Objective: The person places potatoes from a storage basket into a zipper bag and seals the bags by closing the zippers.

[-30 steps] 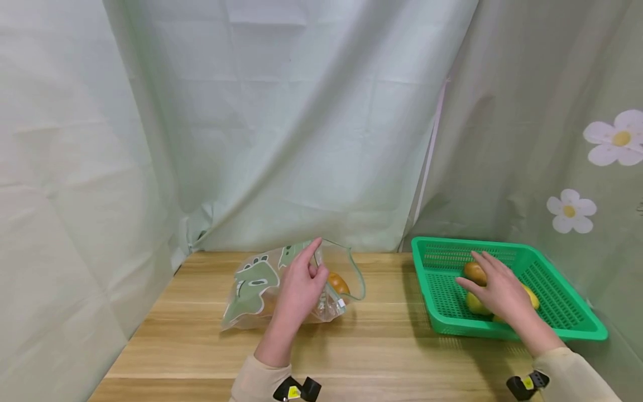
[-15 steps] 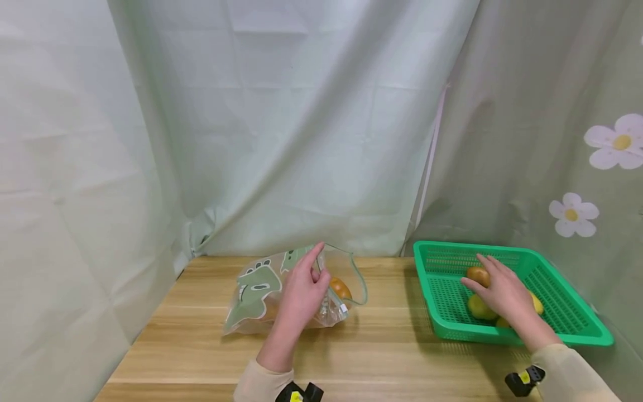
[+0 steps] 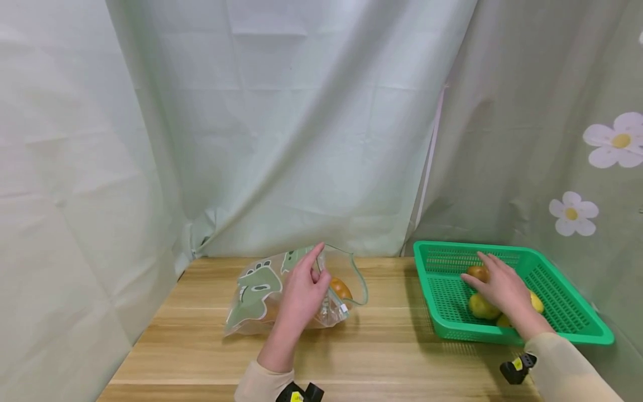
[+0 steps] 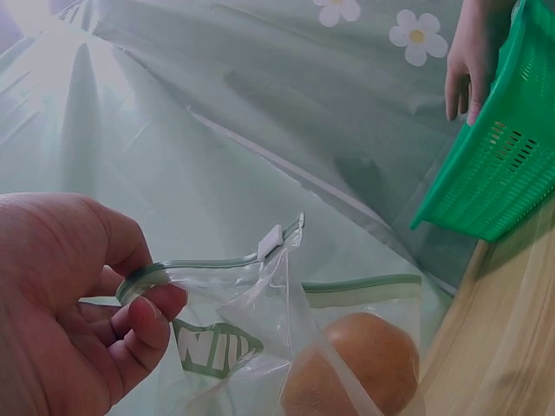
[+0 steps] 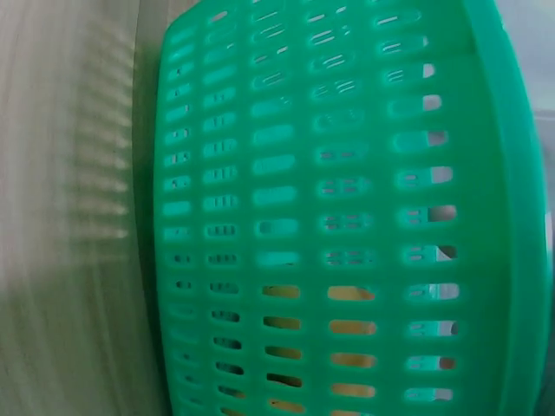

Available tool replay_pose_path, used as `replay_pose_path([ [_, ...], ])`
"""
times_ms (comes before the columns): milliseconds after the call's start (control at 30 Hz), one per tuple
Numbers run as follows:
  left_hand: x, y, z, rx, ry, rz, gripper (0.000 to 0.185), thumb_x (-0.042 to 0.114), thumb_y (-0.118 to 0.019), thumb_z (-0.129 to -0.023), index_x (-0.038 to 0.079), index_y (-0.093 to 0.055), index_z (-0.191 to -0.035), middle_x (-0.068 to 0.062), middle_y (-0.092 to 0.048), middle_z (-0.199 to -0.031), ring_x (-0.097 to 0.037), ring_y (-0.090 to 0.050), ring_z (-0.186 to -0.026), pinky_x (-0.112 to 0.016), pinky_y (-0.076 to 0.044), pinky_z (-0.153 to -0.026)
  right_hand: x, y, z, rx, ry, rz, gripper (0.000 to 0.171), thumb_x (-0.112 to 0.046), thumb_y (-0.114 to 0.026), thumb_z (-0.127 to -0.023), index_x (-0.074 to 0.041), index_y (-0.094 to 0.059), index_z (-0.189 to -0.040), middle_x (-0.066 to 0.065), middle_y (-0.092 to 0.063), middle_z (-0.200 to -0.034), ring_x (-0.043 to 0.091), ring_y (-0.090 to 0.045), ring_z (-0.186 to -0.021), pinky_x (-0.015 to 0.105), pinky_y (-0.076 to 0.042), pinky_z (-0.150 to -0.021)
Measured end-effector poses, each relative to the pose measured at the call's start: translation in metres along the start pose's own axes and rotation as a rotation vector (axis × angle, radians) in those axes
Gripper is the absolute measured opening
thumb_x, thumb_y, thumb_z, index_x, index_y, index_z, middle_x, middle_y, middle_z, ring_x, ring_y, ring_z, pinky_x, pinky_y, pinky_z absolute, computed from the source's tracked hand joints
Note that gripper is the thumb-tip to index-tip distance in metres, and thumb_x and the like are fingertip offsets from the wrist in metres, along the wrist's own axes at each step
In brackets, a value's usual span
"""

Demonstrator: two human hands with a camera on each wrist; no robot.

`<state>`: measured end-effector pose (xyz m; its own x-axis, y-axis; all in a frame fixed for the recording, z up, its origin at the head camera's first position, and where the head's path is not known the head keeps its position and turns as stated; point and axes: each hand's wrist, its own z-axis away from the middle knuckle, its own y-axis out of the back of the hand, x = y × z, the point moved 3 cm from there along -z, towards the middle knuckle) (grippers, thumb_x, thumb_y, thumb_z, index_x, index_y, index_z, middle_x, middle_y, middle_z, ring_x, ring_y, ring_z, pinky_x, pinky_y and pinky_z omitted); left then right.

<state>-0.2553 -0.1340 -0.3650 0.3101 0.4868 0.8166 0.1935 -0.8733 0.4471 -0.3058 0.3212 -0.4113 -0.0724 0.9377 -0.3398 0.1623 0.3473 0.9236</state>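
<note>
In the left wrist view my left hand [image 4: 95, 303] pinches the green-edged mouth of a clear zip bag [image 4: 260, 321]. Seen from the head, this bag [image 3: 256, 301] carries a green cartoon print and lies on its side with its mouth to the right. A round orange-brown thing [image 3: 340, 287] sits inside near the opening. My right hand [image 3: 507, 287] reaches into a green plastic basket [image 3: 452, 332], thumb and fingers spread over a round brown thing [image 3: 477, 272]. Yellow fruit [image 3: 483, 307] lies under the hand, partly hidden by it.
The wooden table [image 3: 392, 357] runs between the bag and the basket. Pale curtains [image 3: 311, 139] hang behind and along the left side, and a flowered curtain [image 3: 572, 162] hangs close to the basket on the right. The basket's slotted wall [image 5: 347, 217] fills most of the right wrist view.
My right hand has shifted slightly lower over the basket and its forearm a little to the left. The left hand stays on the bag.
</note>
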Motion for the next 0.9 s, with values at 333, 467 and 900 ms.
replay_pose_path([
  [333,0.000,0.001,0.001,0.007,-0.004,-0.002,0.066,0.004,-0.065,-0.098,0.014,-0.056,-0.163,-0.002,-0.056,-0.085,-0.013,-0.050,-0.064,-0.024,-0.041,-0.050,0.010,-0.008,-0.003,0.047,-0.002,0.014,0.095,-0.063,-0.063,-0.107,0.007,-0.036,-0.166,0.047,-0.031,-0.162,0.072,-0.030,-0.143,0.086,-0.026,-0.113],
  [467,-0.001,0.001,0.001,0.009,-0.009,0.002,0.067,0.003,-0.065,-0.097,0.014,-0.056,-0.163,-0.002,-0.055,-0.085,-0.013,-0.049,-0.063,-0.024,-0.041,-0.050,0.011,-0.010,-0.004,0.075,0.000,0.007,0.094,-0.063,-0.062,-0.107,0.007,-0.038,-0.165,0.046,-0.033,-0.161,0.071,-0.031,-0.143,0.085,-0.026,-0.113],
  [900,0.000,0.001,0.001,-0.001,0.003,0.006,0.067,0.003,-0.065,-0.098,0.014,-0.056,-0.163,-0.002,-0.056,-0.084,-0.013,-0.049,-0.064,-0.023,-0.041,-0.050,0.017,-0.014,-0.006,-0.006,-0.036,-0.010,0.100,-0.070,-0.054,-0.107,0.009,-0.034,-0.166,0.046,-0.029,-0.163,0.073,-0.029,-0.143,0.085,-0.028,-0.112],
])
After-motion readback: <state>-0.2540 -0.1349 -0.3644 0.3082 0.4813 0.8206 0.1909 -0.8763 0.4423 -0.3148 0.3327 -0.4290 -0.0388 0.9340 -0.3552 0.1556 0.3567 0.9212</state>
